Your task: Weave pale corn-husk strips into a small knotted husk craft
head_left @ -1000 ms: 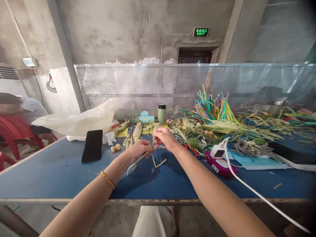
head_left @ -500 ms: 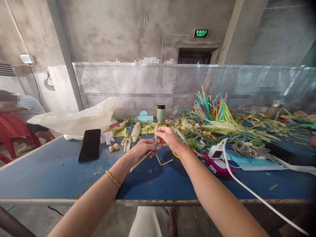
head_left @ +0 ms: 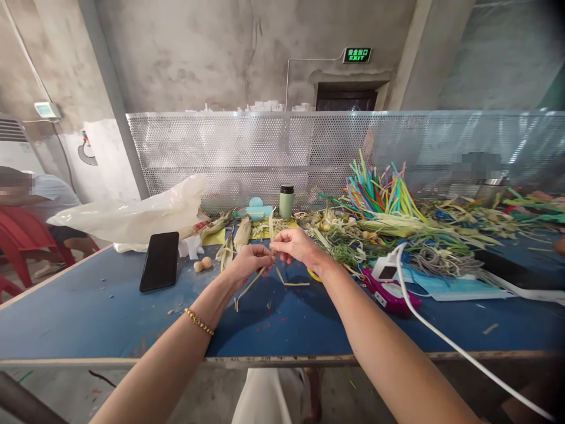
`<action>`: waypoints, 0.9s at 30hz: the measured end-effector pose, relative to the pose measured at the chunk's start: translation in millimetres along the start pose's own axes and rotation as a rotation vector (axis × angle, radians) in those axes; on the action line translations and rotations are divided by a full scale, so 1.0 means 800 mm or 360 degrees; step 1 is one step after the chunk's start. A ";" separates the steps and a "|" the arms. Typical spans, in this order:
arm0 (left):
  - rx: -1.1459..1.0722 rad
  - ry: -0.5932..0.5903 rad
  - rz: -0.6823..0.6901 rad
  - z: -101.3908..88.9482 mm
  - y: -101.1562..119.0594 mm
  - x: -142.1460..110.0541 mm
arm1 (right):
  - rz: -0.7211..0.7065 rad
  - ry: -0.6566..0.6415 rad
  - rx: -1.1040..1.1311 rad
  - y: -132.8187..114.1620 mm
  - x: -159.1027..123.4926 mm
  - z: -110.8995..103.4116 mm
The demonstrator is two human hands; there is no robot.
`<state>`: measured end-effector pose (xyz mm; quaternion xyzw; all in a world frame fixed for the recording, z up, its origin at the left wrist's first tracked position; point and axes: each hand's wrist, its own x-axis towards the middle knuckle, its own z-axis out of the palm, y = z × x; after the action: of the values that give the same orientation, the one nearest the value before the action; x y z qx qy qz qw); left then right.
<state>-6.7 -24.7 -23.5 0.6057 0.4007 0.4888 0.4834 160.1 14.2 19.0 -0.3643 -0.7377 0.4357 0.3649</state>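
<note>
My left hand [head_left: 251,262] is closed, with fingertips pinching a narrow corn husk strip [head_left: 249,288] whose tail slants down toward the table. Close beside it, my right hand [head_left: 296,246] pinches the husk at the same spot, where a pale piece [head_left: 271,226] stands upright above the fingers. Another thin bent strip [head_left: 295,284] comes down below the hands and angles right along the tabletop. The exact crossing of the strips is hidden by my fingers. Whole dried corn husks [head_left: 242,235] lie just beyond the left hand, and two small wooden beads [head_left: 202,264] sit to its left.
On the blue table [head_left: 88,318] are a black phone [head_left: 159,262], a plastic bag [head_left: 132,212], a green bottle [head_left: 286,203], colourful pipe cleaners [head_left: 379,191], heaped husks, and a magenta box [head_left: 388,294]. A white cable [head_left: 459,347] runs past my right arm. A person [head_left: 53,197] sits at left.
Both hands have shifted slightly left and closer together. The upright husk piece now shows more above the fingers, and the lower left tail hangs more steeply.
</note>
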 end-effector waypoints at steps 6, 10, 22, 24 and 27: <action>0.0033 0.0019 0.0016 -0.005 0.003 -0.001 | -0.0059 -0.0056 0.0161 0.003 0.001 -0.002; 0.0039 0.0049 0.0012 -0.005 0.003 0.000 | -0.0023 -0.0055 0.0240 0.005 0.003 -0.001; -0.0076 0.0114 0.0020 -0.004 0.001 0.001 | -0.0099 0.0152 0.0023 0.001 0.001 0.010; -0.0046 0.0156 0.0032 -0.003 0.003 0.001 | -0.0123 0.0176 0.0001 0.001 0.002 0.013; 0.0034 0.0222 0.0025 -0.003 0.004 0.001 | -0.0130 0.0178 -0.0023 0.001 0.002 0.015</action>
<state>-8.5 -23.9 -20.3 0.5783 0.4338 0.5292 0.4442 149.1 11.3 14.2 -0.3603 -0.7337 0.3939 0.4204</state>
